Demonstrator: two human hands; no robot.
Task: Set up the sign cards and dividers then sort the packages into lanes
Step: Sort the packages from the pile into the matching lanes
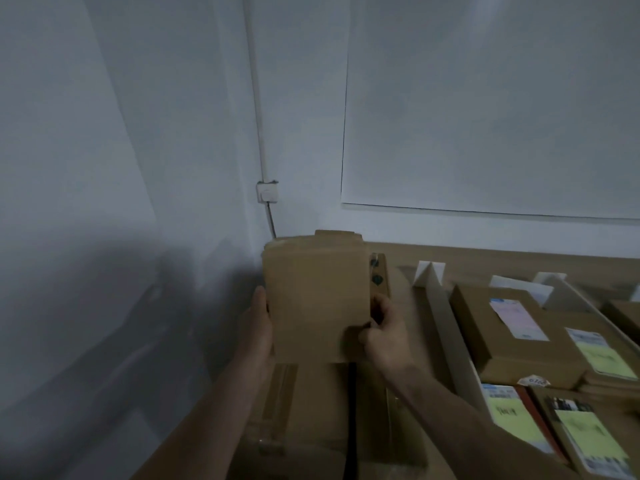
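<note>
I hold a plain brown cardboard package [315,299] upright at the table's left end, near the wall corner. My left hand [259,327] presses flat against its left side. My right hand [384,327] grips its lower right edge with curled fingers. More flat cardboard pieces stand behind it. A long white divider [446,337] lies to the right, running away from me. A folded white sign card [429,273] stands at the divider's far end. Labelled packages [502,327] lie flat in the lane to the right of the divider.
A large brown box [311,420] with tape strips sits under my forearms. More packages with yellow-green labels [588,438] fill the right side. A second sign card [519,287] and divider [575,299] stand further right. A wall socket [267,192] is on the wall behind.
</note>
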